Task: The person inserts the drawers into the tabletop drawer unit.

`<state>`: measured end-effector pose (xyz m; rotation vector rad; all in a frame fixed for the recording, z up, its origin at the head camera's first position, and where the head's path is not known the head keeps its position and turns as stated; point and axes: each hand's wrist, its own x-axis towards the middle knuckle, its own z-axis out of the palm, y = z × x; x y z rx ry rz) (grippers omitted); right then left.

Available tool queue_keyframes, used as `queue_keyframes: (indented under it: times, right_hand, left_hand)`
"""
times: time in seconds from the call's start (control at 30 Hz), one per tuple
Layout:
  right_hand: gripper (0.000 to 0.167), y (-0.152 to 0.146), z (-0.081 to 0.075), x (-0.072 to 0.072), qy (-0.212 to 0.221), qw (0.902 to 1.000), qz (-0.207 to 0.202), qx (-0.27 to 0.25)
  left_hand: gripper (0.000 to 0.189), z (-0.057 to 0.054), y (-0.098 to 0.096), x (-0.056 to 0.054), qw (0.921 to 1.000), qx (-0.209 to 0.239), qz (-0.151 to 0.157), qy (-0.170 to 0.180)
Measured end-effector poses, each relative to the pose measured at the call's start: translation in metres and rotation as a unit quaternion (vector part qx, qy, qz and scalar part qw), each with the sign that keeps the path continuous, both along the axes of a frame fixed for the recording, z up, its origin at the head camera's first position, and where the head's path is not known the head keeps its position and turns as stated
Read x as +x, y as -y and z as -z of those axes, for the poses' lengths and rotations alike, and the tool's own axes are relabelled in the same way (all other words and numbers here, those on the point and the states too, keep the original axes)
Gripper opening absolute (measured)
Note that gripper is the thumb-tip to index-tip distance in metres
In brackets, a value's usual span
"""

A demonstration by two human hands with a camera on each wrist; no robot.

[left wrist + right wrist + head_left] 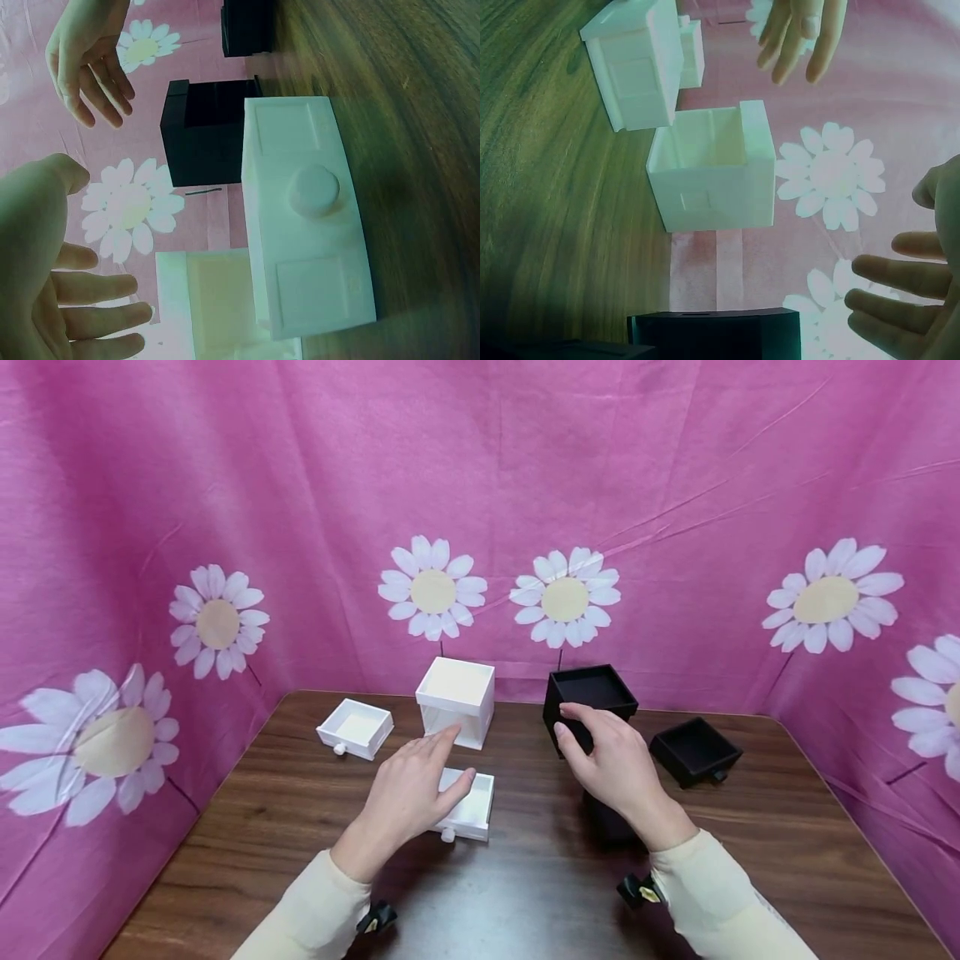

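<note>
My left hand (405,785) hovers over a small white drawer (474,806), its fingers extended and holding nothing. That drawer has a round knob (315,190), seen close in the left wrist view. Just behind it stands a white box (456,681), whose open-fronted body (712,199) shows in the right wrist view. My right hand (611,764), also empty with fingers extended, is held above a black drawer (606,822) and in front of a black box (555,706). The hand and forearm partly hide both black pieces.
A second white drawer (367,739) lies at the back left of the brown wooden table (262,827). Another black drawer (693,752) lies right of the black box. A pink cloth (480,460) with daisies hangs behind and along both sides.
</note>
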<state>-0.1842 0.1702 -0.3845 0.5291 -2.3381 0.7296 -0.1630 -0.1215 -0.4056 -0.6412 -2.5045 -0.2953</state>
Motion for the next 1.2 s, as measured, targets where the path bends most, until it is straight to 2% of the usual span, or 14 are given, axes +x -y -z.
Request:
queue_keyframes:
  times: [0.3,0.63,0.97,1.2]
  right_hand:
    - [0.032,0.002,0.004,-0.010,0.042,0.9987,-0.026,-0.009]
    - [0.034,0.011,0.003,-0.024,0.060,0.9962,-0.059,-0.021]
    - [0.040,0.019,-0.001,-0.035,0.127,0.9872,-0.083,-0.052]
    - [0.044,0.024,0.002,-0.045,0.177,0.9782,-0.090,-0.059]
  left_hand:
    - [0.055,0.007,0.009,0.002,0.9997,0.020,0.003,-0.011]
    - [0.047,0.011,0.018,0.004,0.9993,0.032,0.006,-0.020]
    - [0.042,0.011,0.026,0.008,0.9987,0.046,-0.014,0.019]
    - [0.039,0.013,0.029,0.015,0.9976,0.054,-0.013,0.042]
